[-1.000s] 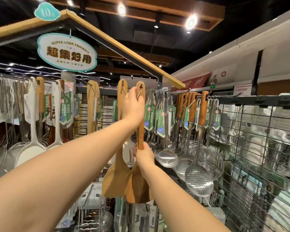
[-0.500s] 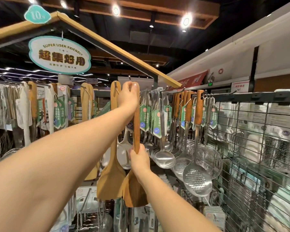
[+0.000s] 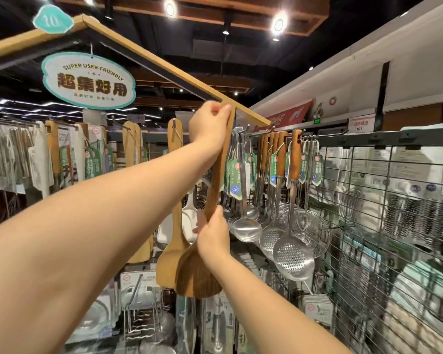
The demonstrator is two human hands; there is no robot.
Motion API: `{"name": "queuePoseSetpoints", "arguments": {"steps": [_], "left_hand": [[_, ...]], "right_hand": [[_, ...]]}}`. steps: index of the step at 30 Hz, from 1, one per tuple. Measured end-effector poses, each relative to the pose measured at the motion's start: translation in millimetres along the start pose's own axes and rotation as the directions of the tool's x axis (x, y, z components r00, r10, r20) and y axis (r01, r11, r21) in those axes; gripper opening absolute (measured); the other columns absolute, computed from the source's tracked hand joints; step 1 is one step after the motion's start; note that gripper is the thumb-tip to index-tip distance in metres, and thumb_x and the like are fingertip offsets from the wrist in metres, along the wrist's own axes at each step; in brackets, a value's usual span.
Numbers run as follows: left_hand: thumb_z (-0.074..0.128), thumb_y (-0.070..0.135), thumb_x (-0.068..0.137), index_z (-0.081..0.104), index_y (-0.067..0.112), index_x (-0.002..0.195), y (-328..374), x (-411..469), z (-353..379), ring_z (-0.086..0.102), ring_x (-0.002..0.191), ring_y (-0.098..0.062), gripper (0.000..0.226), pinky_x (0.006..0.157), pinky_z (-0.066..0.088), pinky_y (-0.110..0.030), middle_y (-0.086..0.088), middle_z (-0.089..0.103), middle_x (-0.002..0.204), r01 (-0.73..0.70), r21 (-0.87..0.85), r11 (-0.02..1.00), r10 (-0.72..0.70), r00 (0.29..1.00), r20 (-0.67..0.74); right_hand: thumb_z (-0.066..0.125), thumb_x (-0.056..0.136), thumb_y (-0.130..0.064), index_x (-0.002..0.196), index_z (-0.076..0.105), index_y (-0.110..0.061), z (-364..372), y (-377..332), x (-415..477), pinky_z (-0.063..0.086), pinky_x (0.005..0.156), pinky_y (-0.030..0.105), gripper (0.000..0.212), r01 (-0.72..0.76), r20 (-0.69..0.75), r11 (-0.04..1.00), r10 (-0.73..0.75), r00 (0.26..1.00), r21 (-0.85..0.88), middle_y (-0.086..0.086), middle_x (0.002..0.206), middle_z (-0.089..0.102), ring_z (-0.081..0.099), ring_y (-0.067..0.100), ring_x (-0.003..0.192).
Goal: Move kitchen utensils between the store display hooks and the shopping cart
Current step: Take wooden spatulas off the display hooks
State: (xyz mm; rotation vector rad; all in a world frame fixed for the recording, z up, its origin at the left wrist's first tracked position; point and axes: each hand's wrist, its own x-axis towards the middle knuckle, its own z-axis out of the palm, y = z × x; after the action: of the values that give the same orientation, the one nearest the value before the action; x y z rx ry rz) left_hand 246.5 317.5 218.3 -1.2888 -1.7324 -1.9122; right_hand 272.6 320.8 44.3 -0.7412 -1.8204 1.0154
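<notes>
**Item:** dark brown wooden spatula (image 3: 198, 274), long-handled, with a broad flat blade.

**Location:** The spatula is held in the air in front of the store display, blade down, with the handle leaning to the right at its top. The top end is raised to about the level of the black display rail (image 3: 330, 134). Whether it is engaged on a hook cannot be told, because the tip is covered by fingers.

**Upper grip:** The handle tip is pinched by the left hand (image 3: 210, 123), fingertips closed on it. This is presumably done so that the hanging end can be guided at a hook.

**Lower grip:** The handle just above the blade is wrapped by the right hand (image 3: 214, 235), fingers curled round it. This hold is judged to take the weight and check any swing.

**Adjacent stock:** A pale wooden spatula (image 3: 175, 139) is hung just to the left. A steel ladle (image 3: 247, 228) and a perforated steel skimmer (image 3: 293, 256) are hung to the right, near the held item but apart from it.

**Shopping cart:** not in view.

**Step:** A transfer at the hook is judged to be in hand. Whether the spatula is going on or coming off cannot be determined.
</notes>
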Motion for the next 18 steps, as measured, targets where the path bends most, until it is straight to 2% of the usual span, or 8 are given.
{"name": "queuePoseSetpoints", "arguments": {"steps": [3,5,8,10,12,15,18], "left_hand": [[0.047,0.038,0.095,0.058,0.02,0.108,13,-15,-16,0.058,0.091,-0.01,0.024,0.082,0.051,-0.032,0.011,0.057,0.09,-0.081,0.0,0.997,0.081,0.996,0.038],[0.051,0.038,0.093,0.056,0.022,0.113,14,-28,-33,0.06,0.09,-0.011,0.026,0.083,0.053,-0.036,0.01,0.059,0.092,-0.11,-0.012,0.994,0.11,0.992,0.054],[0.06,0.034,0.089,0.05,0.025,0.124,0,-52,-70,0.056,0.089,-0.008,0.038,0.08,0.045,-0.024,0.012,0.057,0.095,-0.179,0.037,0.983,0.178,0.984,0.031],[0.063,0.032,0.087,0.045,0.026,0.131,-16,-69,-101,0.054,0.097,-0.005,0.048,0.08,0.039,-0.019,0.012,0.058,0.107,-0.197,0.1,0.975,0.196,0.98,0.022],[0.064,0.034,0.086,0.041,0.028,0.136,-32,-85,-132,0.052,0.108,-0.005,0.056,0.086,0.039,-0.02,0.01,0.057,0.121,-0.163,0.129,0.978,0.161,0.987,0.02],[0.063,0.033,0.087,0.037,0.028,0.14,-45,-114,-177,0.047,0.117,-0.005,0.06,0.098,0.039,-0.024,0.007,0.052,0.135,-0.052,0.129,0.99,0.046,0.998,0.045],[0.063,0.035,0.087,0.03,0.026,0.143,-49,-149,-219,0.045,0.117,-0.006,0.065,0.091,0.035,-0.019,0.006,0.046,0.14,0.052,0.173,0.984,-0.058,0.998,0.033]], "right_hand": [[0.039,0.099,-0.034,0.093,0.039,-0.022,-2,-7,-14,0.051,0.074,0.043,0.013,0.062,-0.044,0.998,-0.062,0.997,0.001,0.005,0.09,0.061,0.06,0.026,0.085],[0.038,0.099,-0.037,0.097,0.042,-0.018,4,-12,-28,0.05,0.075,0.044,0.02,0.091,-0.054,0.996,-0.09,0.994,0.007,0.005,0.093,0.061,0.06,0.027,0.086],[0.038,0.098,-0.038,0.103,0.043,-0.017,28,-14,-52,0.049,0.079,0.046,0.022,0.14,-0.016,0.99,-0.139,0.99,0.02,0.007,0.099,0.062,0.06,0.031,0.09],[0.039,0.099,-0.032,0.111,0.043,-0.019,49,-16,-71,0.048,0.076,0.04,0.019,0.139,0.047,0.99,-0.138,0.989,-0.009,0.008,0.1,0.063,0.06,0.033,0.091],[0.041,0.099,-0.023,0.119,0.044,-0.013,69,-20,-95,0.045,0.073,0.036,0.022,0.117,0.123,0.993,-0.118,0.985,0.011,0.012,0.102,0.063,0.059,0.032,0.092],[0.041,0.097,-0.019,0.117,0.044,-0.01,93,-29,-140,0.049,0.076,0.045,0.022,0.11,0.193,0.992,-0.121,0.974,0.066,0.016,0.096,0.063,0.06,0.036,0.088],[0.041,0.096,-0.022,0.111,0.047,-0.015,113,-41,-191,0.05,0.071,0.046,0.017,0.124,0.214,0.987,-0.144,0.966,0.104,0.007,0.084,0.061,0.062,0.032,0.081]]}}
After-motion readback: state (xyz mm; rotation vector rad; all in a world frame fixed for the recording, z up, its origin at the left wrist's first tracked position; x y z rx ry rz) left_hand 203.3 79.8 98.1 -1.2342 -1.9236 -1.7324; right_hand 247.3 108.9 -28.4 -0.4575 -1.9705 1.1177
